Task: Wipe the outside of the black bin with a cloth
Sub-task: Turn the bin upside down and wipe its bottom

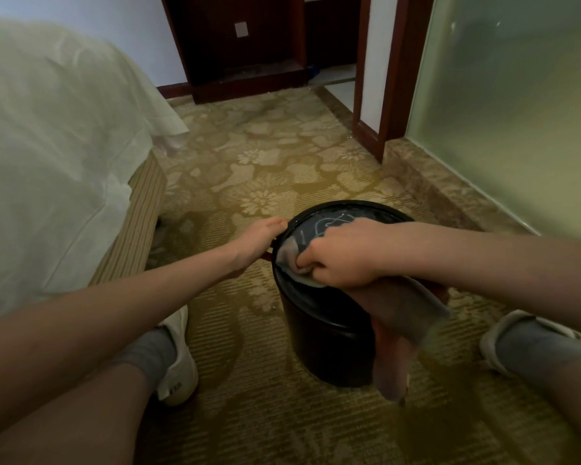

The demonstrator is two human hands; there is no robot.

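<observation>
Standing upright between both hands, the black bin is being steadied at its rim by the left hand; the right hand is bunching the cloth at the near rim.

Black bin: right wall hidden behind hanging cloth. Left hand: fingertips hidden past rim. Bed: cut by left edge.

black bin, grey cloth, gold floral carpet
</observation>
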